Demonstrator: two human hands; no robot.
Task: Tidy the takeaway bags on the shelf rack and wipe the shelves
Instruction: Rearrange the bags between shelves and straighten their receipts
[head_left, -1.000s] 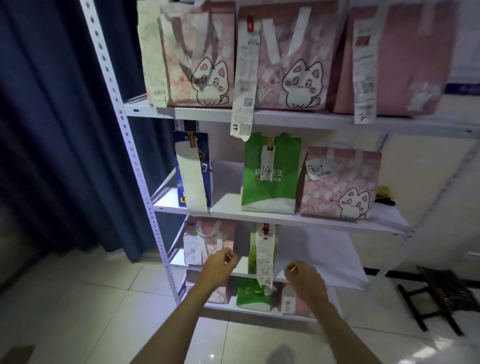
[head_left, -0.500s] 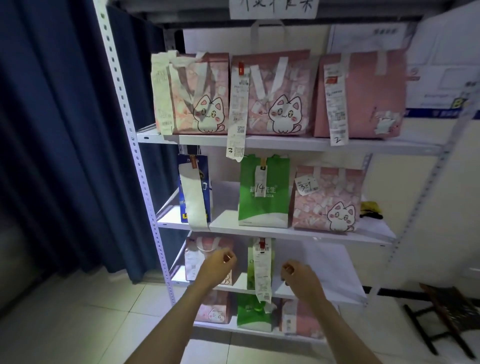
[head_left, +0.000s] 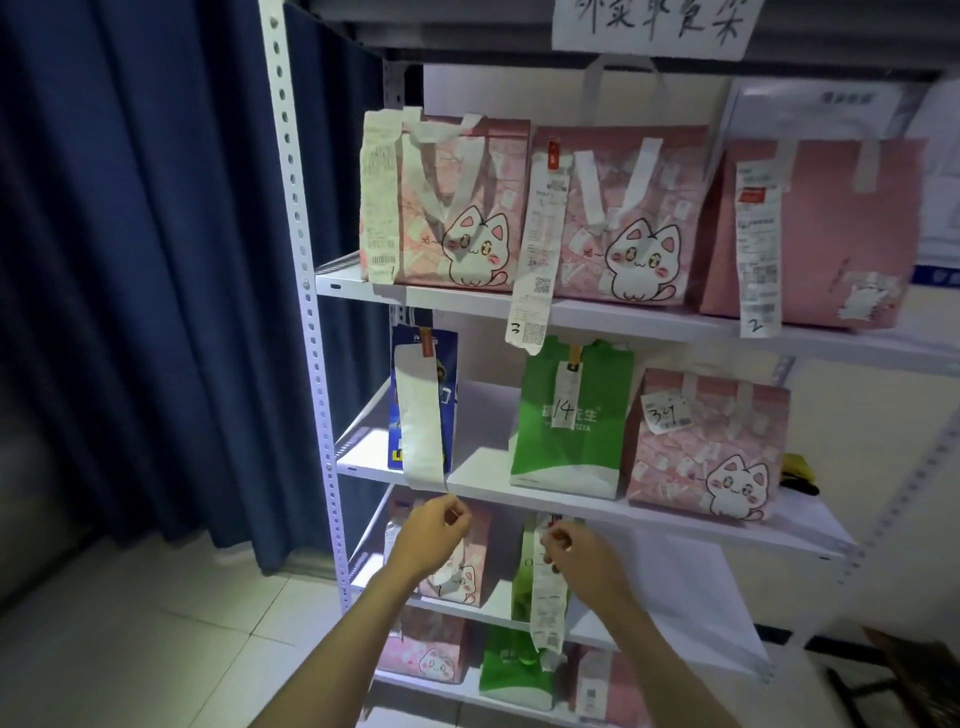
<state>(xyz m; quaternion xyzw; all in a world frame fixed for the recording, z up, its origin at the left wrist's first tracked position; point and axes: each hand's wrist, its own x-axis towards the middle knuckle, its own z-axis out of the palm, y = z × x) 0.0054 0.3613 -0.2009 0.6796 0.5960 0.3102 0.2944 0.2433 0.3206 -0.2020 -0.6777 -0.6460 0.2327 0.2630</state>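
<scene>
A white metal shelf rack (head_left: 623, 318) holds takeaway bags. Three pink cat bags (head_left: 467, 208) stand on the upper shelf, each with a receipt. Below stand a blue bag (head_left: 448, 374), a green bag marked 14 (head_left: 566, 447) and a pink cat bag (head_left: 711, 447). My left hand (head_left: 431, 535) is raised just under that shelf's front edge, fingers curled, nothing in it. My right hand (head_left: 576, 556) is curled too, beside the long receipt (head_left: 545, 608) of a green bag (head_left: 522, 587) on the third shelf. Whether it touches the receipt is unclear.
A dark blue curtain (head_left: 156, 260) hangs left of the rack over a tiled floor (head_left: 156, 649). A yellow and black item (head_left: 800, 470) lies at the back right of the second shelf. More bags (head_left: 426, 654) fill the bottom shelf. A dark stool (head_left: 893, 670) stands at the lower right.
The view has tilted up and drawn nearer to the rack. Both hands have risen slightly toward the second shelf's front edge, and they stay curled.
</scene>
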